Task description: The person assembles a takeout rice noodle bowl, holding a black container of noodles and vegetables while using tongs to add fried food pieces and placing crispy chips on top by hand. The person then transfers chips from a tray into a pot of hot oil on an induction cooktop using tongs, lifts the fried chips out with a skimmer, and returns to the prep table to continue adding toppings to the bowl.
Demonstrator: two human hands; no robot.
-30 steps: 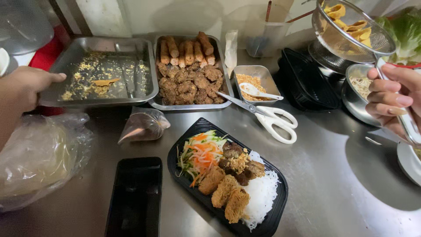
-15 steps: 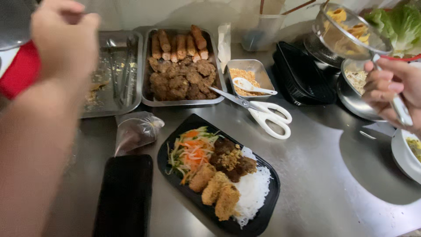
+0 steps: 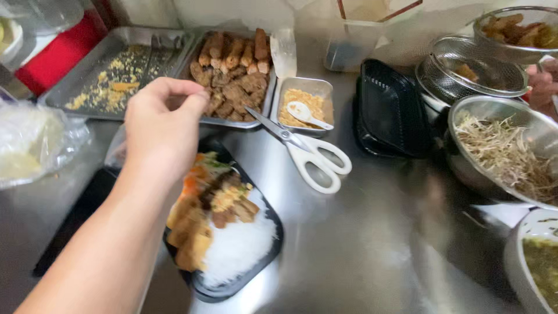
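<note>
- Left hand [image 3: 160,125] is raised over the steel counter [image 3: 372,244], back of the hand toward the camera, fingers curled and pressed together with the tips bunched as in a pinch; what is between the tips I cannot tell.
- It hovers above the upper end of the black tray [image 3: 256,264] of food and just in front of the metal tray of fried pieces [image 3: 232,81], not clearly touching either.
- The black tray lies under the forearm and holds white rice noodles [image 3: 241,244], brown fried pieces, and shredded orange and green vegetables at the far end.
- Left of the fried pieces stands a second metal tray [image 3: 110,75] with only crumbs and scraps.
- Right of them is a small steel container [image 3: 305,102] with yellow crumbs and a white spoon [image 3: 308,112] inside.
- White-handled scissors [image 3: 311,154] lie on the counter between this container and the black tray, blades pointing to the trays.
- An empty black lid or tray [image 3: 392,110] leans further to the right.
- A steel bowl of bean sprouts [image 3: 505,154] is at the right side, with a mesh strainer [image 3: 471,70] behind it.
- Right hand [image 3: 543,84] shows only partly at the right edge, near a second strainer; its grip I cannot tell.
- A clear plastic bag [image 3: 35,142] lies at the left edge.
</note>
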